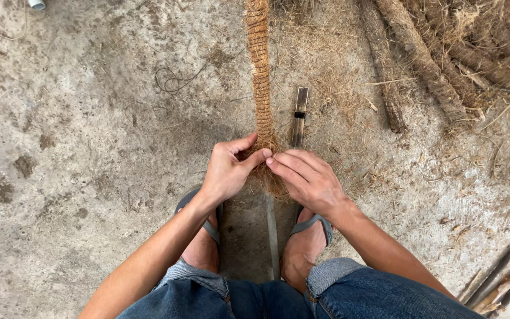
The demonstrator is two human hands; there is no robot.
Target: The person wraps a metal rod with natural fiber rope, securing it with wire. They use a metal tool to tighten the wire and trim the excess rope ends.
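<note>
Both hands at the near end of a long coir-wrapped pole (261, 71) lying on the concrete floor (90, 147) and running straight away from the fingertips. Left hand (228, 171) curled against the left side of the loose brown fibre tuft (270, 177), thumb and forefinger closed in a pinch on the fibres. Right hand (308, 180) laid over the tuft from the right, fingers (287, 165) extended and pressed side by side, tips touching the left thumb. Just beyond the right fingertips, a narrow flat wooden strip (299, 115) with a dark band across it, beside the pole. Farther off to the right of the fingers, a heap of similar fibre-wrapped sticks (432, 71) and scattered husk. Beneath the hands, two feet in grey sandals (311, 224), a thin slat (273, 236) between them. Left of the fingers, well apart, a loop of thin wire (172, 80). No packages, labels or signs anywhere around the fingers.
</note>
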